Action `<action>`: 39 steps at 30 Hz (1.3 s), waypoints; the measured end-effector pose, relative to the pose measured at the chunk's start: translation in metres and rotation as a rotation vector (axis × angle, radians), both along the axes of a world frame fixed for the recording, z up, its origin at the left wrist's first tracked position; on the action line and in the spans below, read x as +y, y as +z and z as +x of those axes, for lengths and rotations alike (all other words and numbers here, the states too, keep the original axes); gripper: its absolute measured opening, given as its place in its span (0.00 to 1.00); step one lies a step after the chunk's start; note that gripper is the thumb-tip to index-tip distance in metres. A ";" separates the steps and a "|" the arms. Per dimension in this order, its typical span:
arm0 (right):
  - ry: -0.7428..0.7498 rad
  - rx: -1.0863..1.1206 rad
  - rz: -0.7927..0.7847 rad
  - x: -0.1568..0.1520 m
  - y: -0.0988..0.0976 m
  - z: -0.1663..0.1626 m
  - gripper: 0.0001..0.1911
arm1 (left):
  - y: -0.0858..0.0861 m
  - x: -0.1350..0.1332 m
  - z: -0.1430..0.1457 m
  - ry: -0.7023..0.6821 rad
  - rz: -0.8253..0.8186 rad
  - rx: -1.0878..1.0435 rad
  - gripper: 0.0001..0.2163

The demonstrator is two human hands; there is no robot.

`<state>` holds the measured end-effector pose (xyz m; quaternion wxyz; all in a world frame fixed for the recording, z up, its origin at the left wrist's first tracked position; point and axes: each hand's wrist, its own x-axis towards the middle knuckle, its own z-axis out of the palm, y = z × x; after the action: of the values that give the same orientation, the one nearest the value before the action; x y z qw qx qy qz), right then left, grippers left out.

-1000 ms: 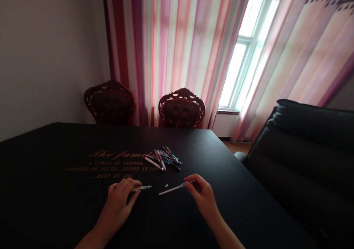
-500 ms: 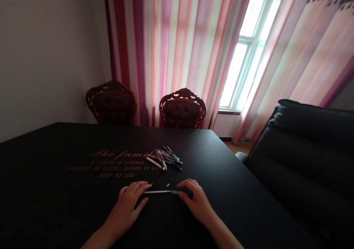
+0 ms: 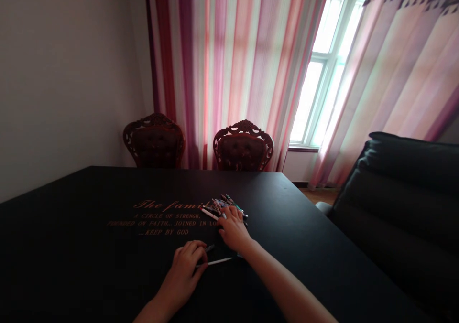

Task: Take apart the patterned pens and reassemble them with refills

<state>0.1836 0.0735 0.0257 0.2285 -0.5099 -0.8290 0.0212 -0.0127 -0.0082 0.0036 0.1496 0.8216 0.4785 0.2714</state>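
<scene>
My left hand [image 3: 188, 265] is on the dark table, its thumb and fingers closed round the near end of a thin white stick, which looks like a pen refill [image 3: 220, 261]. A small grey, clear-looking pen part [image 3: 210, 248] shows just past its fingertips. Farther forward, my right hand [image 3: 234, 230] reaches over a pile of pens [image 3: 217, 203], fingers bent and thumb apart, touching the near side of the pile. A white pen with a red end [image 3: 210, 213] lies left of these fingers. My right hand covers part of the pile.
The black table [image 3: 89, 275] carries orange printed lettering [image 3: 163, 217] left of the pens. Two carved chairs [image 3: 156, 141] stand at its far edge, before striped curtains [image 3: 240, 74]. A black leather seat [image 3: 405, 208] is on the right, near a window [image 3: 315, 74].
My right hand has left the refill's right end and moved forward onto the pen pile. My left hand has closed at the refill, which now slants. The view has shifted slightly left.
</scene>
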 end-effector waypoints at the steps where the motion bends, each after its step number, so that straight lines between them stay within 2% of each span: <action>1: -0.002 -0.001 -0.002 0.003 0.000 -0.003 0.08 | 0.000 0.000 0.000 -0.001 0.000 0.003 0.06; 5: 0.022 -0.016 -0.017 0.000 0.002 0.003 0.04 | 0.000 0.000 0.000 0.005 -0.001 0.000 0.06; 9: -0.016 0.054 -0.029 -0.024 0.001 0.031 0.06 | 0.000 0.000 0.001 0.003 -0.014 -0.016 0.05; 13: -0.151 0.145 -0.052 -0.056 -0.012 0.066 0.05 | 0.000 0.001 0.001 0.015 -0.021 -0.009 0.04; 17: -0.139 0.154 -0.060 -0.075 -0.026 0.085 0.06 | -0.001 0.001 0.002 0.015 -0.017 0.002 0.05; 20: -0.112 0.219 -0.031 -0.077 -0.026 0.088 0.04 | 0.000 0.000 0.002 0.017 -0.020 0.009 0.05; 25: -0.078 0.280 0.057 -0.077 -0.018 0.090 0.07 | 0.003 0.000 0.003 0.049 -0.014 0.011 0.06; 32: -0.068 0.279 0.008 -0.079 -0.017 0.093 0.08 | 0.002 0.003 0.002 0.066 -0.026 0.035 0.05; 39: -0.045 0.349 -0.065 -0.076 -0.029 0.089 0.10 | -0.003 0.003 0.002 0.071 -0.023 0.040 0.02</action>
<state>0.2727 -0.0026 -0.0032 0.3530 -0.5239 -0.7641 0.1309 -0.0108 -0.0055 0.0007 0.1398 0.8075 0.5133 0.2547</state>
